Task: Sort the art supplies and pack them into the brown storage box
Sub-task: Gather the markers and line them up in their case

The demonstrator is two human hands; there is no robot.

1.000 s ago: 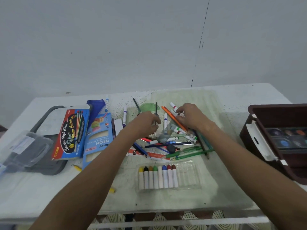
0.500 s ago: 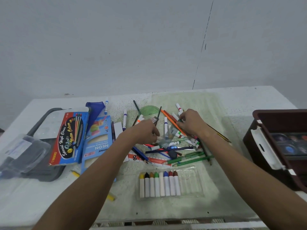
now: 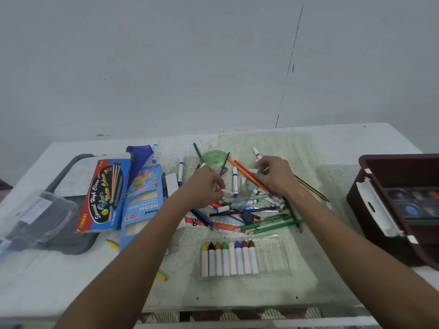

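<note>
A heap of loose markers, pencils and pens lies mid-table. My left hand reaches into its left side with fingers curled, and a thin dark paintbrush sticks up from its grip. My right hand is over the heap's far right side and pinches a green-capped marker between thumb and fingers. The brown storage box stands open at the right edge with a paint palette inside. A clear tray of crayons lies near the front.
Two blue pencil boxes lie on the left beside a grey lid and a clear plastic container. A green protractor and a yellow-black pencil lie at the heap's far edge. The box's white latch faces the heap.
The paintbrush in my left hand has tilted to the right. My right hand has shifted slightly within the heap and now pinches the green-capped marker.
</note>
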